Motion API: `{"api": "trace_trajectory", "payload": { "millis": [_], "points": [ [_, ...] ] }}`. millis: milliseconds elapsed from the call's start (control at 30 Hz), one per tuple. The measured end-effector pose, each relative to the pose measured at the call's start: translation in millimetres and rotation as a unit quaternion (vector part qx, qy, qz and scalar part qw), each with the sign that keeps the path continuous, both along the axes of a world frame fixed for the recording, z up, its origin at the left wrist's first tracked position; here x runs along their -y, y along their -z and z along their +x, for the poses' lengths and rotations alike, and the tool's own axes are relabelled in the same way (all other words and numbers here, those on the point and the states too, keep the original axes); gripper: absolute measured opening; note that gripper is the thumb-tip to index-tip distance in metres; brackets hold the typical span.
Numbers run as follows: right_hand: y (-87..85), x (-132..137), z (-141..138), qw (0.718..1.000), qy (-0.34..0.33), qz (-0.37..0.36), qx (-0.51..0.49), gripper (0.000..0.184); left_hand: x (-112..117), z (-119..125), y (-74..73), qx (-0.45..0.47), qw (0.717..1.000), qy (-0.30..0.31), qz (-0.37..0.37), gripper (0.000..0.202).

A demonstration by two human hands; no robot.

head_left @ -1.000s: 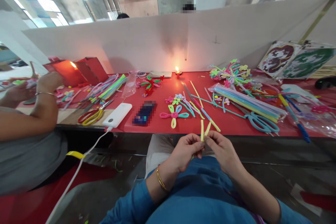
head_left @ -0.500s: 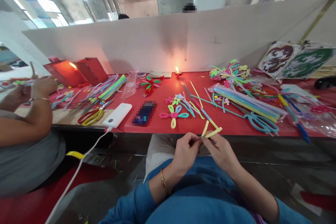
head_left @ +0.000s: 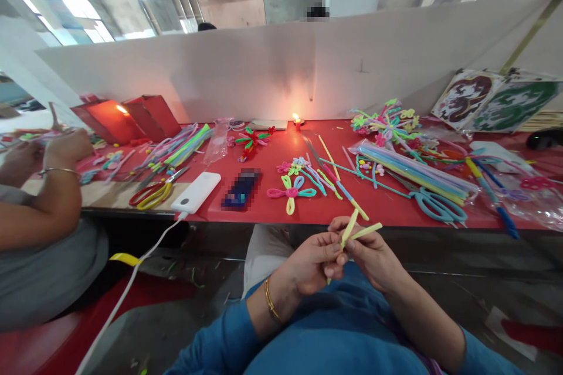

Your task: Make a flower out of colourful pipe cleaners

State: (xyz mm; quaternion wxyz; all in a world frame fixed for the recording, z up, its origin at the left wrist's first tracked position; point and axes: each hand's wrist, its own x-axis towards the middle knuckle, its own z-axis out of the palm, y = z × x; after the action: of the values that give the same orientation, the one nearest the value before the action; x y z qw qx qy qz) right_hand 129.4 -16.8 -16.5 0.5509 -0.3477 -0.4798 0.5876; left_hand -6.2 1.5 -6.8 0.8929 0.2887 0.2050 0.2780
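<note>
Both my hands meet in front of my chest, just below the red table's (head_left: 387, 214) front edge. My left hand (head_left: 314, 261) is closed around the lower part of a yellow pipe cleaner (head_left: 354, 231). My right hand (head_left: 373, 255) pinches the same pipe cleaner where its two ends fork upward and to the right. On the table just beyond lies a finished pipe-cleaner flower (head_left: 291, 192) in pink, blue and yellow.
A lit candle (head_left: 298, 122) stands at the back by the white partition. Blue scissors (head_left: 435, 204), a bag of pipe cleaners (head_left: 413, 171), a white power bank (head_left: 196, 192) and a phone (head_left: 241, 188) lie on the table. Another person (head_left: 48, 211) works at the left.
My hands have dropped slightly and turned the yellow pipe cleaner; its two ends, upright a second ago, now lean to the right. The person at the left has shifted their hands a little.
</note>
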Motion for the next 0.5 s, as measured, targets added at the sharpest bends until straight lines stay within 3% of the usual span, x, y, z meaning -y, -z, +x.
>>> {"api": "trace_trajectory", "payload": {
  "millis": [67, 167, 333, 433, 500],
  "points": [
    [0.2, 0.1, 1.1, 1.000, 0.004, -0.013, 0.017, 0.011, -0.1, 0.8, 0.7, -0.008, 1.000, -0.015, 0.001, 0.032],
    [1.1, -0.9, 1.8, 0.995, 0.058, -0.014, 0.075, 0.011, -0.1, 4.3, 1.2, -0.101, 0.986, -0.114, 0.064, 0.033],
    [4.3, -1.9, 0.8, 0.983, 0.126, 0.028, 0.134, 0.009, 2.6, 4.5, -0.3, -0.266, 0.903, -0.212, 0.264, 0.024],
    [2.8, -1.4, 1.0, 0.974, 0.149, 0.047, 0.165, 0.010, 3.9, 1.4, -1.2, -0.314, 0.852, -0.225, 0.354, 0.018],
    [1.0, -1.1, 2.2, 0.966, 0.162, 0.058, 0.193, 0.011, 4.2, 0.4, -2.2, -0.334, 0.837, -0.218, 0.376, 0.019]
  ]
}}
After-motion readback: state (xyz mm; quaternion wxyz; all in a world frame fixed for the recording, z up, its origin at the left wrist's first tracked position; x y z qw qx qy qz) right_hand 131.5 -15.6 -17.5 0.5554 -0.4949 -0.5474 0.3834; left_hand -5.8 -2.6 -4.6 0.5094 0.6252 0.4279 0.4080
